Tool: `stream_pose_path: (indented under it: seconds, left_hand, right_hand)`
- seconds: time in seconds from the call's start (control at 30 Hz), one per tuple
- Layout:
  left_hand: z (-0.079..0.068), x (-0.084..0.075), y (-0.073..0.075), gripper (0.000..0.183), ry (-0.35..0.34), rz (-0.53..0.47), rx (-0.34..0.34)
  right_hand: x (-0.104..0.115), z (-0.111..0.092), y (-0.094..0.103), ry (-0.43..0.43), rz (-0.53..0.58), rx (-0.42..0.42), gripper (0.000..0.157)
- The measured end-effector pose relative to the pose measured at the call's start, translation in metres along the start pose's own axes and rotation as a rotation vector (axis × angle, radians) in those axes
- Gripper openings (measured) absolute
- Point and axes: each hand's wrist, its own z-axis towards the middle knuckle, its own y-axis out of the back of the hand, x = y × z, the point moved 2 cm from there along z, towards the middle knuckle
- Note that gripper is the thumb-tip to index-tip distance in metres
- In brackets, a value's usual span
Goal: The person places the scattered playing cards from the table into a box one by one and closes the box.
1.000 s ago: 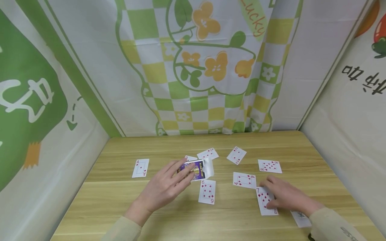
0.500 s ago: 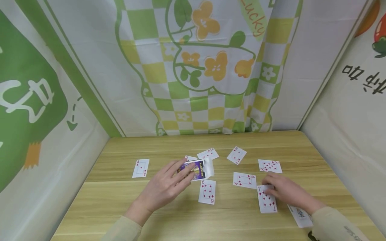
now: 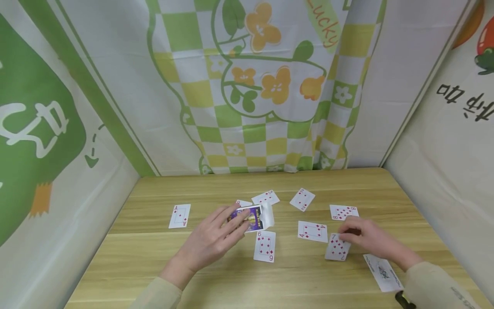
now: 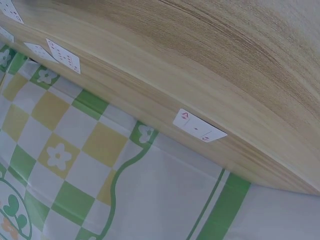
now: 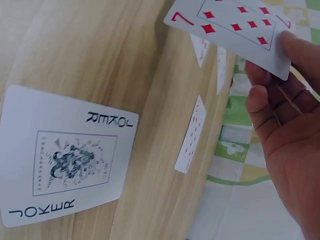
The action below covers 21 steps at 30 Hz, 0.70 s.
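My right hand (image 3: 368, 236) pinches the top edge of the seven of diamonds playing card (image 3: 336, 249) between thumb and fingers. In the right wrist view that card is tilted, raised above the tabletop. My left hand (image 3: 212, 234) holds a purple card box (image 3: 252, 218), fingers laid across its top and thumb hidden. The box's white flap stands open toward the right. A joker card (image 3: 383, 273) lies face up near my right wrist. The four of diamonds (image 3: 312, 231) is just left of the seven, and the eight of diamonds (image 3: 344, 212) lies beyond my right hand.
The six of diamonds (image 3: 264, 246) lies in front of the box. The three (image 3: 266, 197) and another card (image 3: 244, 203) are partly behind it. The two (image 3: 302, 199) lies farther back, the ace (image 3: 179, 216) at the left. A patterned curtain (image 3: 266, 146) hangs behind the wooden table (image 3: 216, 283).
The right hand has picked up the seven of diamonds by its upper edge and tilted it, uncovering more of the joker. The left hand and box have stayed put.
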Motion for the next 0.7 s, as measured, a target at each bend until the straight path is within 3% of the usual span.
stream_pose_path:
  seconds: [0.37,0.5,0.7]
  left_hand:
    - [0.003,-0.001,-0.001,0.026,-0.006,0.005,-0.007]
    - [0.003,-0.001,-0.001,0.025,-0.009,0.002,-0.014]
    - [0.003,-0.001,-0.002,0.025,-0.011,-0.002,-0.015]
  right_hand:
    - [0.013,0.007,0.010,0.046,0.016,-0.157,0.010]
    - [0.016,0.010,0.010,0.031,0.017,-0.155,0.010]
    - [0.021,0.010,0.010,-0.070,0.072,-0.122,0.011]
